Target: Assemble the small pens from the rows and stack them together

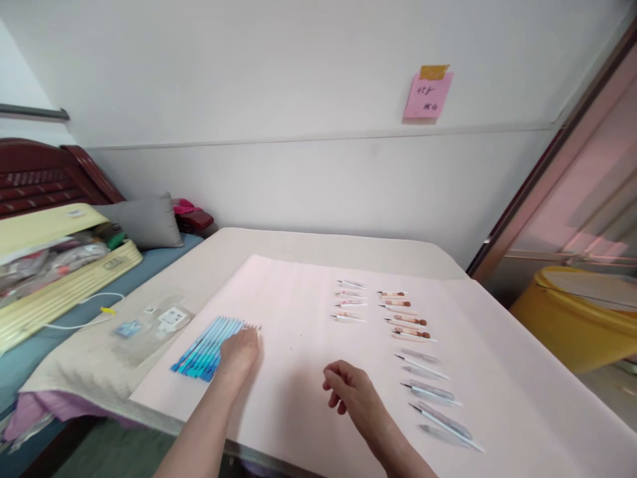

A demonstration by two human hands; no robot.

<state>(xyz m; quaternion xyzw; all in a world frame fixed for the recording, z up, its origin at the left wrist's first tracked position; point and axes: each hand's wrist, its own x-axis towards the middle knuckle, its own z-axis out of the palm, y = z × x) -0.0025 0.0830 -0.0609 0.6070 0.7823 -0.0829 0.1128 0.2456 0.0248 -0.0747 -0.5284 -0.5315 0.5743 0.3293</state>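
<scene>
A row of blue pens or pencils (202, 348), shading from light to dark blue, lies side by side on the pale pink sheet. My left hand (240, 352) is over the right end of this row, where several pale, pointed tips show past it. Its fingers are mostly hidden, so a grip cannot be made out. My right hand (352, 393) hovers to the right of the middle, fingers loosely curled and apart, with nothing visible in it. Nearest to it are grey-and-white slim pens (432, 392) with dark tips. Behind them lie brown-ended pens (409, 320) and white patterned pens (351, 304).
Clear plastic packaging (172, 318) with labels lies left of the sheet on the cream tabletop (318, 240). A yellow box (70, 265) full of bagged items stands on the bed at left. A yellow bin (572, 318) is at right. A pink note (428, 95) hangs on the wall.
</scene>
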